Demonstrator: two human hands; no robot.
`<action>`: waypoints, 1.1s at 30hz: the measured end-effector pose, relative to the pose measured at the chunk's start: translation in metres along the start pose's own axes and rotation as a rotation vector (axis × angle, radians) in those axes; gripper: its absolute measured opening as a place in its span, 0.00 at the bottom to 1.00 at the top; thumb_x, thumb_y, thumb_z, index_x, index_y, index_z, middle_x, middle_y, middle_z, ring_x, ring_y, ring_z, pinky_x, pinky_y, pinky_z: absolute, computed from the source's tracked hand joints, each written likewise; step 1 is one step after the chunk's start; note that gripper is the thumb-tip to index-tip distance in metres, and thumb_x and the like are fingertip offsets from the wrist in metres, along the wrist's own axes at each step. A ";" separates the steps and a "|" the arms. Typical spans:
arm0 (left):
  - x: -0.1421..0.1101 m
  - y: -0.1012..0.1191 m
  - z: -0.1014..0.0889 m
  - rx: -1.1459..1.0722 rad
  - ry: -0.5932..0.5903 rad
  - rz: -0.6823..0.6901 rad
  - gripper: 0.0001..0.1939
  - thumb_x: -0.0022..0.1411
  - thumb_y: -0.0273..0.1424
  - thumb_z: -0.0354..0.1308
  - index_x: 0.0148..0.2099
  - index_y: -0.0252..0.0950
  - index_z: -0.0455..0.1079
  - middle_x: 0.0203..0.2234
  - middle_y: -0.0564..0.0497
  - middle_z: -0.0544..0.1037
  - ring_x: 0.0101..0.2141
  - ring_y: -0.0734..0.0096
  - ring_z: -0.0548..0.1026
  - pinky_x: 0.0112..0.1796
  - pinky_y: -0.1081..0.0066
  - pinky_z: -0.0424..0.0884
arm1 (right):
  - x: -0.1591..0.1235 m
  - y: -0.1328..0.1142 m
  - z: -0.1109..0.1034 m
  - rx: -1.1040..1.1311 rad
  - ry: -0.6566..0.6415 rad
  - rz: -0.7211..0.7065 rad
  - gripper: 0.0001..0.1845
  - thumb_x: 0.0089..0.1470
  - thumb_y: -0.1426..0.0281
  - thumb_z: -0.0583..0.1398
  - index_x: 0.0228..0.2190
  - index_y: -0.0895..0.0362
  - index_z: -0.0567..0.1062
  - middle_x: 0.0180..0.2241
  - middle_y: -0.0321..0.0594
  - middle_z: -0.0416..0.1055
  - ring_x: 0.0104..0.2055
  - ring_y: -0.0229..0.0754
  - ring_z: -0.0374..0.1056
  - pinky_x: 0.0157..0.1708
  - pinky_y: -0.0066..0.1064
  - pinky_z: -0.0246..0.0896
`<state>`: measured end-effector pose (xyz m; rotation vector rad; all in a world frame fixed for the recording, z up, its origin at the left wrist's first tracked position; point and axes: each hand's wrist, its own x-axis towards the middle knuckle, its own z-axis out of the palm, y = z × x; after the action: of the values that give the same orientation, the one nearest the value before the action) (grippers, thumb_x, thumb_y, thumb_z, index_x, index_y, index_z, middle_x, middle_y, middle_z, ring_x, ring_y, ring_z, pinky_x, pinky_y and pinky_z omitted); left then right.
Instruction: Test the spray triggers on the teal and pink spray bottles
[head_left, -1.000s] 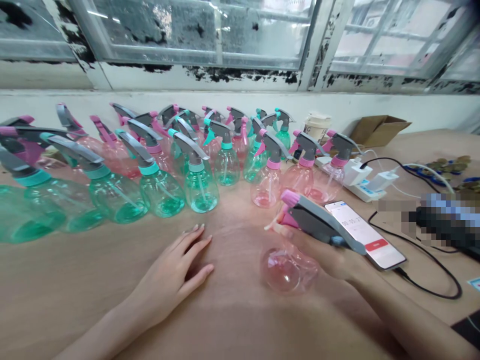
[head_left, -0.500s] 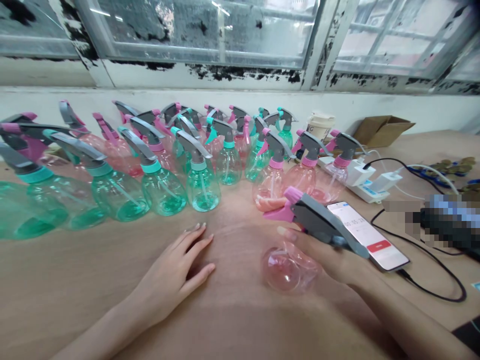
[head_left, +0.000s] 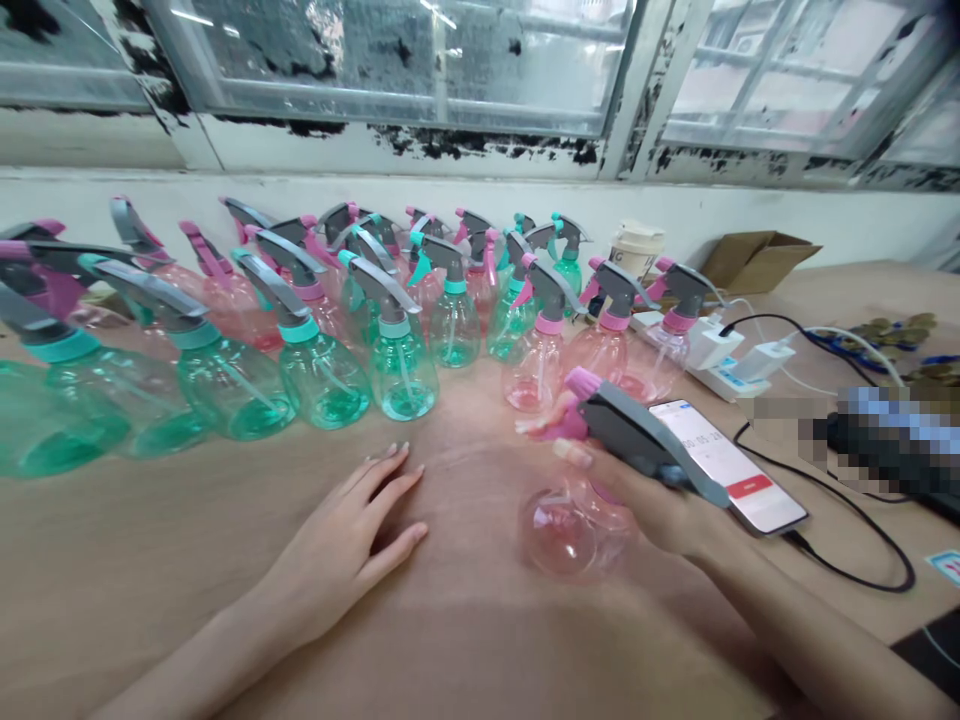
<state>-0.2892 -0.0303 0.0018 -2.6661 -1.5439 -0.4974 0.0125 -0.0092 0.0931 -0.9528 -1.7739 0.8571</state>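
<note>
A clear pink spray bottle (head_left: 574, 535) stands close in front of me, its grey head and pink nozzle above the body. My right hand (head_left: 652, 500) is closed around its neck, with fingertips over the pink trigger; the palm side is partly hidden by the head. On the tabletop (head_left: 450, 630) my left hand (head_left: 341, 535) lies palm down, fingers spread, holding nothing. Beyond it are green spray bottles (head_left: 405, 375), the nearest just past the fingertips. Pink spray bottles (head_left: 534, 370) stand behind the held one.
Several more pink and green bottles fill the back left, up to the wall. To the right lie a phone (head_left: 750, 485) with a timer, a black cable (head_left: 892, 585), a white power strip (head_left: 724, 375), a cardboard box (head_left: 757, 262) and a white-lidded cup (head_left: 636, 250).
My right fingers have curled onto the trigger, which now sits closer to the bottle's neck. My left hand has stayed in place on the table.
</note>
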 end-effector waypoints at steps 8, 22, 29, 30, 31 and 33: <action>0.000 0.000 0.001 0.001 0.011 0.007 0.27 0.70 0.48 0.46 0.63 0.39 0.63 0.65 0.45 0.60 0.62 0.50 0.61 0.59 0.50 0.61 | 0.002 -0.003 0.003 0.047 0.023 -0.023 0.07 0.52 0.63 0.65 0.36 0.46 0.77 0.27 0.35 0.75 0.34 0.49 0.74 0.33 0.40 0.73; 0.001 0.003 -0.004 -0.005 -0.010 -0.009 0.27 0.70 0.48 0.47 0.63 0.40 0.63 0.65 0.45 0.61 0.62 0.49 0.61 0.58 0.48 0.61 | -0.001 0.004 -0.003 0.000 -0.090 0.028 0.09 0.59 0.62 0.59 0.31 0.53 0.73 0.27 0.33 0.68 0.27 0.37 0.66 0.28 0.29 0.64; 0.000 0.002 -0.003 0.007 -0.007 0.009 0.27 0.70 0.48 0.47 0.64 0.40 0.62 0.65 0.44 0.60 0.62 0.50 0.61 0.59 0.49 0.61 | -0.002 -0.002 -0.002 -0.034 0.017 -0.006 0.05 0.56 0.62 0.62 0.32 0.50 0.75 0.25 0.32 0.69 0.28 0.40 0.68 0.29 0.30 0.66; -0.001 0.002 -0.002 0.007 -0.005 0.009 0.27 0.70 0.48 0.47 0.64 0.40 0.62 0.65 0.44 0.60 0.62 0.50 0.61 0.59 0.49 0.60 | -0.001 -0.003 -0.002 -0.031 0.020 -0.023 0.05 0.55 0.62 0.62 0.33 0.50 0.76 0.26 0.33 0.71 0.30 0.41 0.70 0.30 0.31 0.67; -0.001 0.002 -0.002 0.006 -0.009 0.005 0.27 0.70 0.48 0.47 0.64 0.40 0.62 0.65 0.44 0.60 0.62 0.50 0.61 0.59 0.49 0.60 | 0.000 -0.003 -0.002 -0.030 0.027 -0.029 0.06 0.55 0.62 0.62 0.34 0.49 0.77 0.26 0.33 0.72 0.32 0.43 0.71 0.32 0.33 0.68; -0.001 0.002 -0.002 0.001 -0.020 -0.006 0.27 0.70 0.48 0.47 0.64 0.40 0.62 0.65 0.45 0.60 0.62 0.50 0.60 0.58 0.49 0.61 | 0.000 -0.001 -0.002 -0.031 0.061 -0.030 0.05 0.53 0.62 0.64 0.33 0.49 0.77 0.23 0.32 0.69 0.31 0.44 0.71 0.33 0.34 0.69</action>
<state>-0.2883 -0.0321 0.0037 -2.6754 -1.5570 -0.4716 0.0140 -0.0092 0.0949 -0.9600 -1.7497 0.7754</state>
